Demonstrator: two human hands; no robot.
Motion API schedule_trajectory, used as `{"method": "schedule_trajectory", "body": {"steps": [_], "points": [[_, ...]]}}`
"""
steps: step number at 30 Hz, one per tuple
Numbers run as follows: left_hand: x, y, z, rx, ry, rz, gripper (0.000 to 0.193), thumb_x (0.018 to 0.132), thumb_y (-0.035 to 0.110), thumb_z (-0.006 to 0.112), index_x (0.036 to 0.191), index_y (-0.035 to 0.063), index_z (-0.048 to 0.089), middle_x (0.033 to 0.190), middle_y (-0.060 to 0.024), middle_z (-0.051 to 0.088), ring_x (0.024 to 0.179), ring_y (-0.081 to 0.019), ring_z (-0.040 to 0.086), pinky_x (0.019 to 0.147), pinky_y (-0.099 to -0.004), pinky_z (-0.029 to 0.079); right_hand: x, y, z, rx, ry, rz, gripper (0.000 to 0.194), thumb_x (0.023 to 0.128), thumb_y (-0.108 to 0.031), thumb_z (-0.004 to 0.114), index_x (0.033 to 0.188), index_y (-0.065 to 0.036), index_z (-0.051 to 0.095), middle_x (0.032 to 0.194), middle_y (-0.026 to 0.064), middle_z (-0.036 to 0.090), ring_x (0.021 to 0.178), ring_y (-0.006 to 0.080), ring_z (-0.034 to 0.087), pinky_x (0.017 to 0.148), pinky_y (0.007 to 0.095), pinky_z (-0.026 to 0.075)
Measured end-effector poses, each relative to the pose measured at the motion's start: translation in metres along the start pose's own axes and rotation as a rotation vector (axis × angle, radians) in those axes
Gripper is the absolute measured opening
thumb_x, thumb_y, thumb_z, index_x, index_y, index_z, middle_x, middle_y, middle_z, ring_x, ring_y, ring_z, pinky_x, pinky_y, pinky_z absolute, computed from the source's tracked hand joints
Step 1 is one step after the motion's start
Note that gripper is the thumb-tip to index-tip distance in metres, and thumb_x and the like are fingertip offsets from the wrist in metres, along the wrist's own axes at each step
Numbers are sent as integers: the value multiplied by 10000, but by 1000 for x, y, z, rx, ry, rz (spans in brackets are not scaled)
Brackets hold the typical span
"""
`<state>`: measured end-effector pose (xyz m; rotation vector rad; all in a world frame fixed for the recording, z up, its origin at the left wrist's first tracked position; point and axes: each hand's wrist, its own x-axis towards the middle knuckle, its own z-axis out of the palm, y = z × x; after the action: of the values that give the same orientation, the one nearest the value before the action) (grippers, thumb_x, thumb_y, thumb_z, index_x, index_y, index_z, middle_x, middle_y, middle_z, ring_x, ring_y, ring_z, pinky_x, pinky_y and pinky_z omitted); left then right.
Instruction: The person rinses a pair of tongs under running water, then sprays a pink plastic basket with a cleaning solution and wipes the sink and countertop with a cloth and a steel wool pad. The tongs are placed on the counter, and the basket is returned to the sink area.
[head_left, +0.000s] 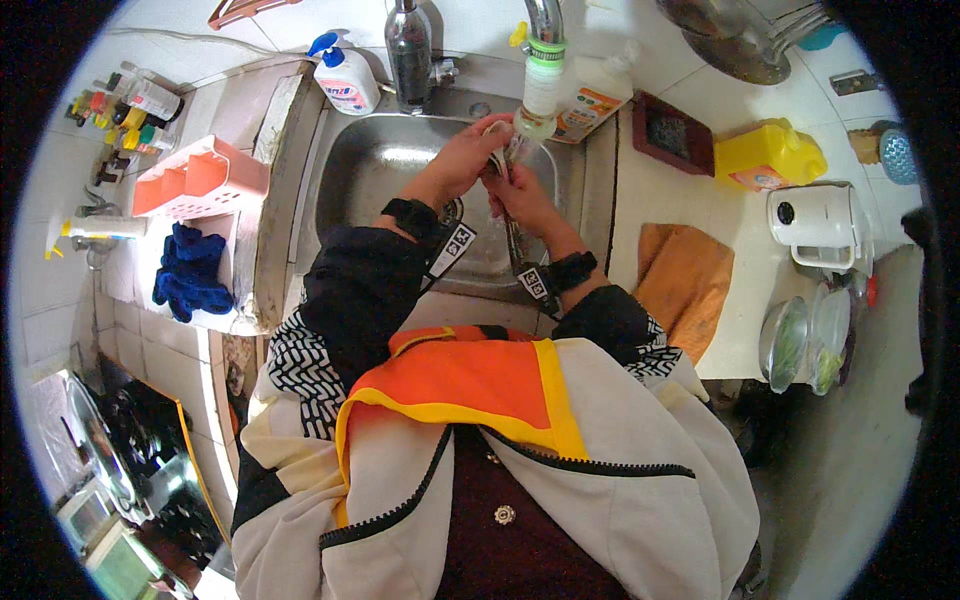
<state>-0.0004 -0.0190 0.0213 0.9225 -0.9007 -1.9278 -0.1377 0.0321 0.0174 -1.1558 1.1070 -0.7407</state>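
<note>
Both hands are over the stainless steel sink (390, 161), just below the faucet's hose nozzle (540, 97). My left hand (469, 154) is closed around the upper part of a thin, light-coloured item (499, 148), possibly utensils; the fingers hide much of it. My right hand (525, 196) grips the same item a little lower and to the right. Water seems to run from the nozzle beside the fingers. Black straps with patterned tags are on both wrists. The drain (452, 210) shows partly behind the left wrist.
A pump bottle (346, 81) and a dark bottle (409, 64) stand behind the sink. Blue gloves (193, 270) and a pink basket (202, 180) lie left. An orange cloth (684, 285), yellow jug (772, 156), white electric appliance (814, 217) and bowls of greens (786, 341) are right.
</note>
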Motion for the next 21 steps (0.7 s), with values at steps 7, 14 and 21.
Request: {"method": "schedule_trajectory", "body": {"steps": [7, 14, 21], "points": [[-8, -11, 2, 198, -100, -26, 473, 927, 393, 498, 1299, 129, 373, 1051, -35, 578, 912, -167, 545, 801, -376, 467, 17, 10, -4, 74, 117, 118, 189, 949, -258, 482, 869, -90, 515, 666, -20, 464, 568, 92, 424, 512, 250, 365], [-25, -16, 11, -102, -109, -207, 598, 904, 621, 315, 1198, 126, 479, 1024, -49, 582, 867, -176, 571, 753, -362, 499, 21, -2, -6, 625, 72, 13, 253, 957, -279, 470, 1080, -66, 530, 1044, 77, 584, 966, 208, 594, 821, 366, 508], [-25, -13, 10, 370, -99, -205, 599, 914, 610, 316, 1017, 64, 539, 774, -58, 600, 580, -150, 551, 523, -276, 464, 27, -7, -4, 606, 8, -154, 238, 954, -250, 480, 1080, -51, 514, 1077, 100, 594, 1002, 231, 582, 870, 390, 484]]}}
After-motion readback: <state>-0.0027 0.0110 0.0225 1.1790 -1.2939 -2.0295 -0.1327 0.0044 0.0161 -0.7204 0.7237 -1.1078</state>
